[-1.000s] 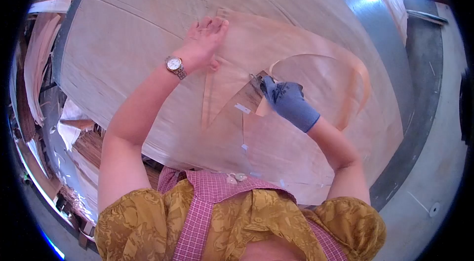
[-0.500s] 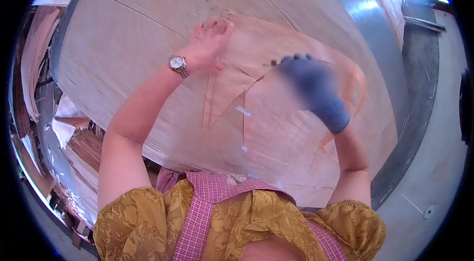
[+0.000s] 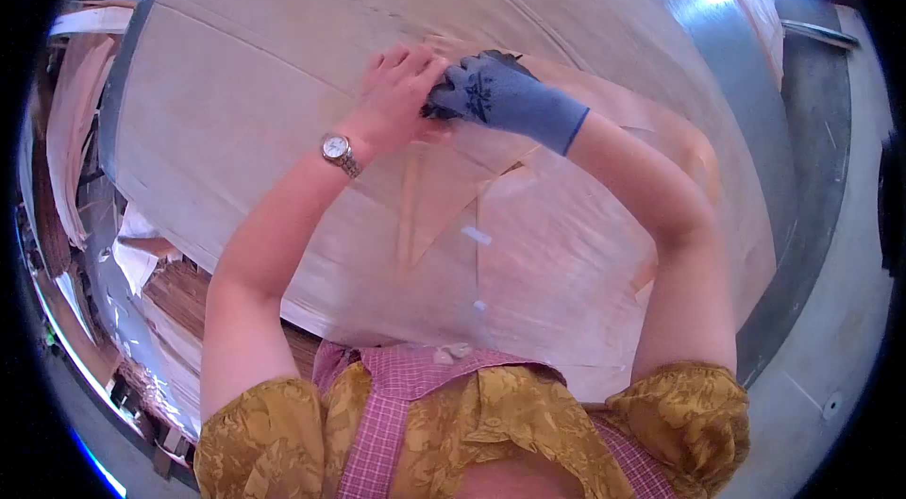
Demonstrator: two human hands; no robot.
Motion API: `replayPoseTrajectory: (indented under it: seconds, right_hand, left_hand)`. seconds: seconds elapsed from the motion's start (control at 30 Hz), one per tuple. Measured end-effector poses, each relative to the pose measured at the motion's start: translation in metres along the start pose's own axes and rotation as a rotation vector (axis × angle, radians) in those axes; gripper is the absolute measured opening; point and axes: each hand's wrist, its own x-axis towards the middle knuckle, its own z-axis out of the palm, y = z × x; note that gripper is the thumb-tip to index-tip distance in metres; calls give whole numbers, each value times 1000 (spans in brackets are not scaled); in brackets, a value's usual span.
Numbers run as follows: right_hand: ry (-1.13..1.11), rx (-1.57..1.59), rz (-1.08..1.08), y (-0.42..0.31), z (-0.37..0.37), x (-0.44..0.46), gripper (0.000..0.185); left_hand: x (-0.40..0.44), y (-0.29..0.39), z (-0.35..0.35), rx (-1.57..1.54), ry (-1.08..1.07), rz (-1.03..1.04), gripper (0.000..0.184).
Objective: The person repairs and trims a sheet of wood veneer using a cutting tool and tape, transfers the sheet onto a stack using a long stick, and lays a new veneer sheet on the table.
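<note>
My left hand point(image 3: 401, 89), bare and with a watch point(image 3: 336, 148) on the wrist, lies on the thin wood veneer with its fingers stretched forward. Right beside it, touching its fingers, is my right hand point(image 3: 491, 93) in a blue-grey glove with dark fingertips. The gloved fingers are curled; whatever they hold, if anything, is hidden. Below both hands, a pointed veneer piece point(image 3: 434, 202) lies over the larger veneer sheet point(image 3: 311, 254). White tape strips point(image 3: 476, 235) run along a seam toward my body.
A stack of veneer strips point(image 3: 80, 141) stands off the left side, with torn scraps point(image 3: 142, 240) lower down. A dark metal edge point(image 3: 797, 273) curves along the right of the work surface. Grey floor point(image 3: 821, 339) shows beyond it.
My gloved right hand has swung left and away from my body, from over the taped sheet to beside my left hand. My left hand stays at nearly the same spot on the veneer.
</note>
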Motion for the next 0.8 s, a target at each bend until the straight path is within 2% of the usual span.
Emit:
replayPoseTrajectory:
  seconds: [0.07, 0.2, 0.3, 0.4, 0.5, 0.63, 0.67, 0.77, 0.8]
  right_hand:
    - [-23, -43, -15, 3, -5, 1, 19]
    - [-163, -14, 140, 5, -2, 5, 18]
    - [-315, -63, 128, 24, -12, 1, 17]
    - [-283, -203, 122, 24, -5, 1, 17]
    - [-514, -195, 211, 23, -32, 6, 18]
    - [-240, -190, 200, 62, -41, -41, 15]
    - [-483, -199, 339, 65, -45, -49, 19]
    - [-268, -218, 300, 71, -34, -64, 18]
    - [-268, -208, 328, 77, -33, -72, 18]
  left_hand:
    - [0, 1, 3, -17, 79, 5, 85]
    - [4, 8, -3, 32, 23, -73, 83]
    - [1, 9, -3, 51, -14, -93, 80]
    - [6, 10, -3, 70, -21, -110, 79]
    - [2, 9, 1, 83, -34, -97, 80]
    - [5, 11, -1, 127, -39, -89, 81]
    - [6, 13, -2, 143, -56, -99, 81]
    - [11, 18, -7, 220, -115, -138, 78]
    - [13, 16, -5, 225, -111, -133, 78]
